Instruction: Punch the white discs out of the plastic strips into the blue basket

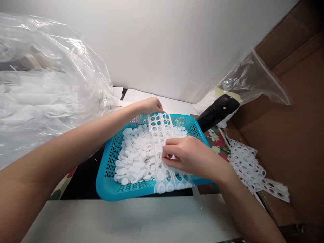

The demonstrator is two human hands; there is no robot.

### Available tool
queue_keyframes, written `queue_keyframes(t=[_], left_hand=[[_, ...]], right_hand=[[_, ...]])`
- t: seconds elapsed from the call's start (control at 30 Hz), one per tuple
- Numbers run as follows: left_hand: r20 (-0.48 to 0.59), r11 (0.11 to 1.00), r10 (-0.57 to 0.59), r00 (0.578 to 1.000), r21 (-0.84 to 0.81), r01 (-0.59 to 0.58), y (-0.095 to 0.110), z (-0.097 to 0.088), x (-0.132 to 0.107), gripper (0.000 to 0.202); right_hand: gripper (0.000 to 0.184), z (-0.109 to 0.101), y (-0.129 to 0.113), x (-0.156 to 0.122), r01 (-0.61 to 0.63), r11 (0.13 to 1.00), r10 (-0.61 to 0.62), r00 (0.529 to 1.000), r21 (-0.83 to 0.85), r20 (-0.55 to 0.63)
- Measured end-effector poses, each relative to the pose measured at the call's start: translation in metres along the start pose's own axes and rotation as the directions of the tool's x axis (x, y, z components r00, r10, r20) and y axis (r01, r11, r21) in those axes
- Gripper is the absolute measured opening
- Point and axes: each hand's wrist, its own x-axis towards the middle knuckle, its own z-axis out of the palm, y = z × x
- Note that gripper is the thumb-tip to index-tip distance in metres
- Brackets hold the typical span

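Note:
A blue plastic basket with perforated walls holds a heap of small white discs. Across it lies a white sheet with rows of round holes; discs still sit in the holes at its near end, which hangs over the front rim. My left hand pinches the sheet's far end at the back rim. Over the sheet's middle, my right hand has its thumb and fingers closed together; whatever lies between the fingertips is too small to make out.
On the left bulges a large clear plastic bag with white pieces inside. A black handle-like object leans behind the basket's right corner. Emptied perforated sheets are piled by the cardboard box at right. A white wall stands behind.

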Motion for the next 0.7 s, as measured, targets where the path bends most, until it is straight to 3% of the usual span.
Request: queue_keyframes(t=[0.2, 0.7], left_hand=[[0.01, 1.0, -0.007, 1.0, -0.01, 0.007, 0.002, -0.001, -0.002, 0.036], [0.005, 1.0, -0.008, 1.0, -0.024, 0.008, 0.003, -0.001, -0.003, 0.033]], right_hand=[[0.008, -0.015, -0.003, -0.007, 0.11, 0.956, -0.136, 0.987, 0.271, 0.083], [0.021, -0.013, -0.006, -0.005, 0.206, 0.876, -0.323, 0.922, 0.436, 0.214]])
